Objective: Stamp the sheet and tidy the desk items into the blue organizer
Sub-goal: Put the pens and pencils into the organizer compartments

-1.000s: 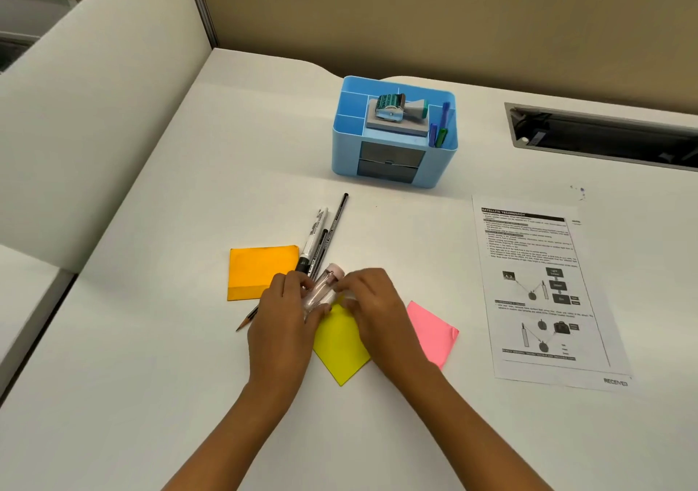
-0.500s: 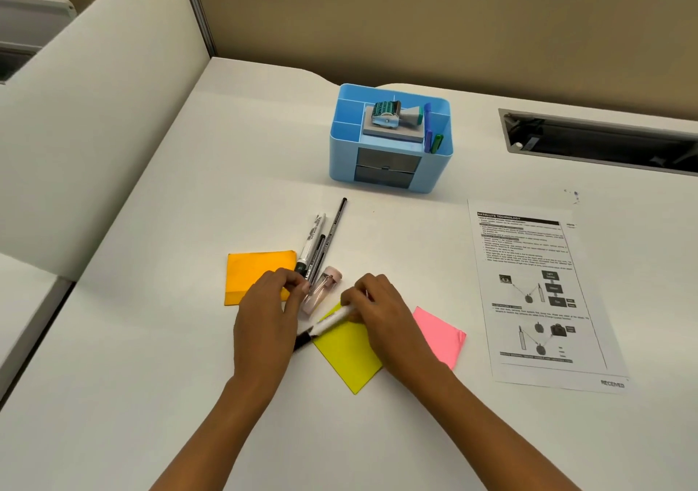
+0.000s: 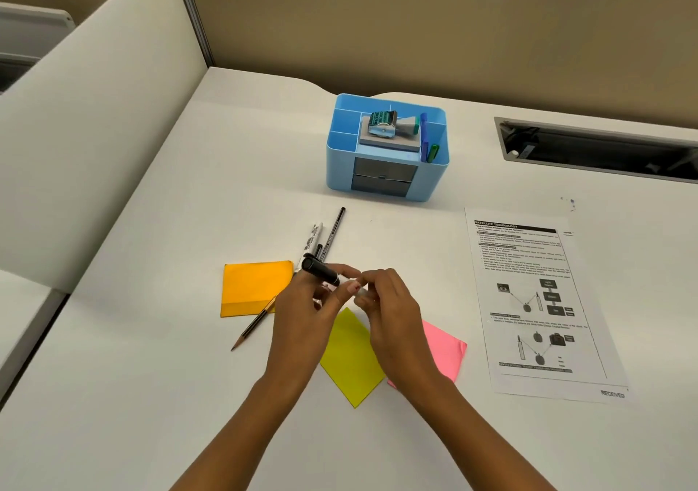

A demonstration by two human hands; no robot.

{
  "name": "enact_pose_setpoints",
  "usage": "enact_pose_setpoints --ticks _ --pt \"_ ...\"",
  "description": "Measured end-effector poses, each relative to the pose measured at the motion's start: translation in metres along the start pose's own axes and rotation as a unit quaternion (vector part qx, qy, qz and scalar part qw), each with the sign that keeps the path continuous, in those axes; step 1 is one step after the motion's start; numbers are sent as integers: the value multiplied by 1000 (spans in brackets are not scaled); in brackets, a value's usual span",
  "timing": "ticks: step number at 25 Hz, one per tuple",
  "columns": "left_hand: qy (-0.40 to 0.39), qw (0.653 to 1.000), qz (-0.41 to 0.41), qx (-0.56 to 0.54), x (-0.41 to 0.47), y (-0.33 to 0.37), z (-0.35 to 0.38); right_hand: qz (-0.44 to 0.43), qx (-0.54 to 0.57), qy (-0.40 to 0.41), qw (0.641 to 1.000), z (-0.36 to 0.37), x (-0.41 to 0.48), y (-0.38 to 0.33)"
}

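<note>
The left hand (image 3: 302, 313) and the right hand (image 3: 394, 317) meet over the near middle of the white desk (image 3: 151, 377), holding one black-capped marker (image 3: 320, 270) just above it. The marker's long axis runs from far left to near right, the cap end pointing far left. The left hand's fingers curl round it behind the cap, and the right hand's fingertips pinch its pale near-right end.

Beyond the hands three pens lie side by side, all pointing toward the far right: a white marker (image 3: 312, 240) with print too small to read, a thin black pen (image 3: 334, 233) and a short dark one (image 3: 319, 250) between them. One pencil (image 3: 253, 326) lies to the left, its tip pointing near left.

Three sticky-note pads are on the desk: orange (image 3: 253, 286), yellow (image 3: 351, 362) and pink (image 3: 445, 351).

The blue organizer (image 3: 385, 179) stands at the far middle, holding one stamp (image 3: 393, 126) on a grey pad (image 3: 389, 142), plus a blue pen (image 3: 424, 139) and a green pen (image 3: 434, 152) in its right compartment.

The sheet (image 3: 528, 301) lies to the right, headed "SATELLITE TECHNOLOGY" and marked "RECEIVED" at its near right corner.
</note>
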State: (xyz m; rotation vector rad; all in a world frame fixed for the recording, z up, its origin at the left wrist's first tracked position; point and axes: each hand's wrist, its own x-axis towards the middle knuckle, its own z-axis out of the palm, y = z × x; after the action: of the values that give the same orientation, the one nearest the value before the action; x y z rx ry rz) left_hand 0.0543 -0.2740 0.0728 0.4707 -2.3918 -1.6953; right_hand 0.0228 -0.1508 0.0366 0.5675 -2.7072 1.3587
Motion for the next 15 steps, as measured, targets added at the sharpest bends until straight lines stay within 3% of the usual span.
enact_pose_setpoints --ticks 5,9,13,15 --pt "1 980 113 165 11 3 1 -6 128 64 990 -21 10 -33" --pt "-8 956 153 249 16 7 2 -70 87 62 992 -30 25 -41" --pt "7 959 153 240 25 8 -1 -121 58 52 990 -33 44 -43" --pt "50 972 122 193 34 7 -7 -128 61 103 984 -37 59 -47"
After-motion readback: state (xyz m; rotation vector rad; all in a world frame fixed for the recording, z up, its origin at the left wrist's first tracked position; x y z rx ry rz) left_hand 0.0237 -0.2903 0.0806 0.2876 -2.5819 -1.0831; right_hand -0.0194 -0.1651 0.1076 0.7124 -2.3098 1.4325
